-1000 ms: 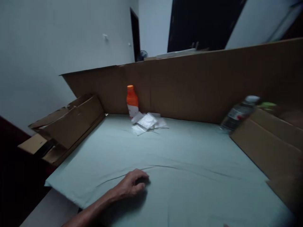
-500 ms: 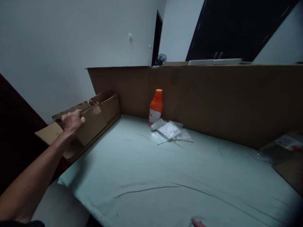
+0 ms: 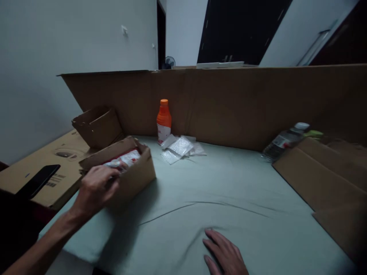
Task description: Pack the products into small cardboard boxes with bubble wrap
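Observation:
My left hand [image 3: 96,188] is closed on the near rim of a small open cardboard box [image 3: 134,176] that sits on the pale green cloth [image 3: 218,183]. Red and white packets [image 3: 126,158] show inside the box. Flat on the cloth at the bottom edge lies my right hand [image 3: 226,254], fingers stretched out and empty. An orange bottle [image 3: 164,121] stands at the back against the cardboard wall, with bubble-wrap pieces [image 3: 180,147] beside it.
A second open cardboard box [image 3: 99,126] stands behind the first. A black phone [image 3: 37,180] lies on a flat carton [image 3: 43,168] at the left. A tall cardboard wall [image 3: 243,103] closes the back. A clear water bottle [image 3: 285,140] lies beside cardboard pieces [image 3: 327,172] at the right.
My left hand went from the cloth to the boxes at the left, then drew one box onto the cloth. My right hand has come into view, flat on the cloth.

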The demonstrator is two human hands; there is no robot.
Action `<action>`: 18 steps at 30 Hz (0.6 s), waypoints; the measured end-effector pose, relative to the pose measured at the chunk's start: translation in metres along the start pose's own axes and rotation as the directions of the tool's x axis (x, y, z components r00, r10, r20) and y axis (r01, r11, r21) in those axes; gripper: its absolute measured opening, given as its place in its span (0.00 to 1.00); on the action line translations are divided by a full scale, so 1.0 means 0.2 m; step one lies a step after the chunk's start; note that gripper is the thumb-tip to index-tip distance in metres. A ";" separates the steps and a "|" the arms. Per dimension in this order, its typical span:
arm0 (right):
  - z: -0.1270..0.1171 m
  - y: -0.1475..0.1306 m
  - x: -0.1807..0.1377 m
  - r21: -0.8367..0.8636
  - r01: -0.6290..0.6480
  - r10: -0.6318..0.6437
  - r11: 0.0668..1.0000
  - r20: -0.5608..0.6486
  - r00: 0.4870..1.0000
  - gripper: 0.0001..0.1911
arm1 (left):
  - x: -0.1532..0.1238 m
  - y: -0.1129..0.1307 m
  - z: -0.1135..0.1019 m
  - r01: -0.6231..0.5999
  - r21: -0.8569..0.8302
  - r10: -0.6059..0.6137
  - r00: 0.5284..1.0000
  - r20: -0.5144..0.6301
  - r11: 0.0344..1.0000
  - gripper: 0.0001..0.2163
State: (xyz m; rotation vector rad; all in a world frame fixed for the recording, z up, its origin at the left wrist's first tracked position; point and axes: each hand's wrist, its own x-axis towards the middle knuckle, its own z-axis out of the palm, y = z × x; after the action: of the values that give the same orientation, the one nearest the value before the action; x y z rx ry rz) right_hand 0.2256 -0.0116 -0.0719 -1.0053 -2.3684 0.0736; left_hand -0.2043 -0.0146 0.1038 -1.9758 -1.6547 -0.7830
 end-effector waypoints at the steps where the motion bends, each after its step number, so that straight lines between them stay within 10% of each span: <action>1: -0.01 -0.01 0.00 0.017 -0.010 0.010 1.000 0.003 1.000 0.16 | 0.01 0.09 0.03 -0.084 -0.058 0.084 0.996 -0.006 0.995 0.05; 7: -0.11 0.00 0.05 0.144 -0.218 0.213 0.965 0.050 0.976 0.20 | -0.01 0.44 0.06 -0.248 -0.237 0.248 0.968 -0.033 0.939 0.11; 11: -0.19 0.08 0.17 0.303 -0.342 0.328 0.889 0.096 0.940 0.25 | -0.18 0.45 0.04 0.114 -0.299 -0.176 0.966 -0.189 0.947 0.20; 14: -0.17 0.12 0.31 0.434 -0.356 0.316 0.828 0.164 0.935 0.29 | -0.33 0.40 0.15 0.483 -0.404 -0.567 0.816 -0.113 0.777 0.25; 18: -0.05 0.10 0.50 0.562 -0.339 0.249 0.755 0.232 0.940 0.36 | -0.44 0.36 0.39 0.761 -0.470 -0.724 0.617 0.310 0.447 0.32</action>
State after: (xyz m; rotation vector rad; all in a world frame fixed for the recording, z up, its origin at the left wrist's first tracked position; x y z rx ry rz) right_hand 0.1879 0.0694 -0.0206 -1.0547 -2.0522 0.9845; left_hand -0.1336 -0.0408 -0.0118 -1.4790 -2.6224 -1.7257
